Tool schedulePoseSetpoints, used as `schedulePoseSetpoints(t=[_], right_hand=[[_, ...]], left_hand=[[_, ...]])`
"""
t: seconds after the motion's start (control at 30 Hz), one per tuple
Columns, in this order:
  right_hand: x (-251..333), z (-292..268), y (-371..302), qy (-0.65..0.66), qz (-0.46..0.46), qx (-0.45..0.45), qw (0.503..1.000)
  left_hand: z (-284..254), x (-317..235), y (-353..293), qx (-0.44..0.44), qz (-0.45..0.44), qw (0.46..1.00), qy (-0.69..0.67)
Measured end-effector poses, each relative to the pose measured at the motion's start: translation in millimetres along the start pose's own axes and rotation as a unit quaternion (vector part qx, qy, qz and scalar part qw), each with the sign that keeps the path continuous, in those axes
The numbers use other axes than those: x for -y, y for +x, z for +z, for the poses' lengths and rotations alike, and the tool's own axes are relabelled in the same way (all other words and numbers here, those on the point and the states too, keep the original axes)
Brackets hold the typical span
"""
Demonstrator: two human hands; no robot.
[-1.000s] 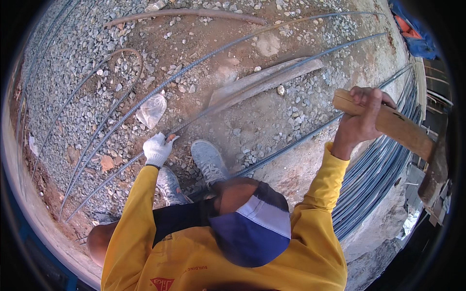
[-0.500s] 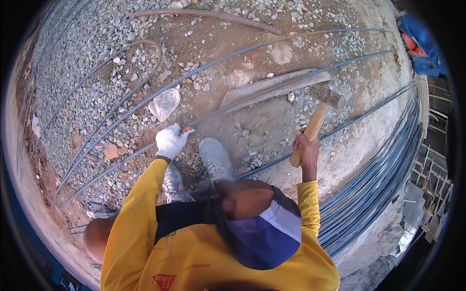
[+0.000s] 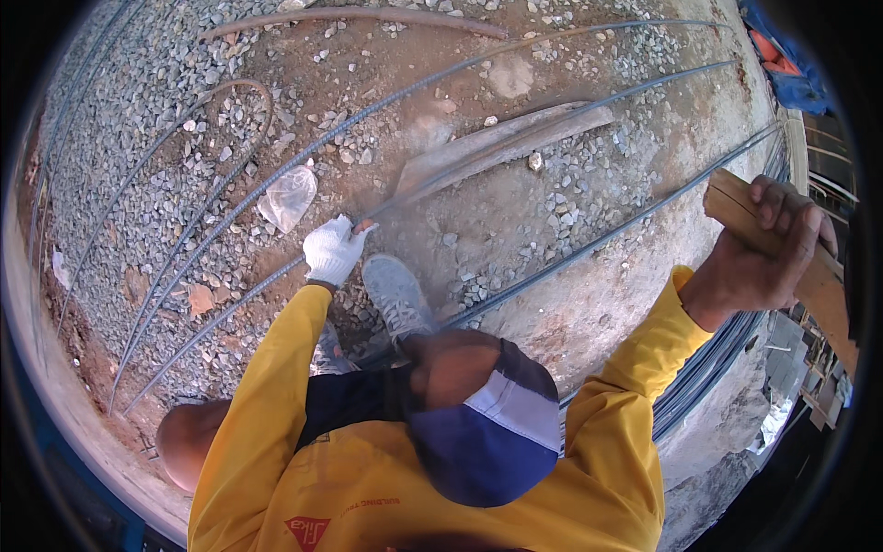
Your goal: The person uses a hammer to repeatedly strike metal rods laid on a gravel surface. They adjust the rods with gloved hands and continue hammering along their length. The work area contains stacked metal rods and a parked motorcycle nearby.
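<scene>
Left hand (image 3: 334,249) holding rebar (image 3: 280,271); right hand (image 3: 756,262), wooden handle (image 3: 825,299)

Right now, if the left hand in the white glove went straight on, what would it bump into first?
Probably the grey board, which the steel bar in the left hand crosses farther on. The hand's height is hard to tell, so it might pass over it.

a clear plastic bag (image 3: 290,200) and a reddish fragment (image 3: 200,299) lie among grey gravel (image 3: 129,184), a curved brown pole (image 3: 354,13) lies near the top, and a blue sheet (image 3: 802,94) is at upper right.
</scene>
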State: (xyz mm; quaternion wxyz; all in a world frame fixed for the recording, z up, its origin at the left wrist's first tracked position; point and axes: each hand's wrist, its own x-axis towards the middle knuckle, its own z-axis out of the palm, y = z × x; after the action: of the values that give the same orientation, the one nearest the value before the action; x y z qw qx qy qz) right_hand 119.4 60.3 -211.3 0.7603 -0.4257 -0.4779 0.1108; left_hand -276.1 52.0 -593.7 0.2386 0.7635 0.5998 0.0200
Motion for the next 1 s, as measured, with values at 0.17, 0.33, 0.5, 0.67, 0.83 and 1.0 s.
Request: schedulePoseSetpoints(t=[0.17,0.33,0.5,0.67,0.83,1.0], right_hand=[[-137.0,-12.1,-201.7,-0.364,0.601,0.109,0.703],[-146.3,-103.8,-215.8,-0.187,0.547,0.099,0.81],[-49.8,-77.0,-109.5,-0.209,0.363,0.09,0.904],[9.4,-44.5,-4.2,-0.111,0.097,0.011,0.989],[-76.2,-18.2,-87.6,-0.126,0.112,-0.088,0.982],[-158.6,-77.2,-227.7,-0.271,0.592,0.042,0.758]], left_hand=[[1.9,0.3,-0.6,0.049,-0.023,0.998,0.031],[5.9,1.6,-7.1,0.04,-0.007,0.999,0.005],[3.3,14.8,0.8,0.032,0.021,0.999,-0.002],[0.6,14.0,4.6,0.058,0.019,0.998,-0.007],[-4.1,7.7,2.8,0.066,0.001,0.998,-0.007],[-4.7,14.7,7.6,0.035,0.05,0.998,0.011]])
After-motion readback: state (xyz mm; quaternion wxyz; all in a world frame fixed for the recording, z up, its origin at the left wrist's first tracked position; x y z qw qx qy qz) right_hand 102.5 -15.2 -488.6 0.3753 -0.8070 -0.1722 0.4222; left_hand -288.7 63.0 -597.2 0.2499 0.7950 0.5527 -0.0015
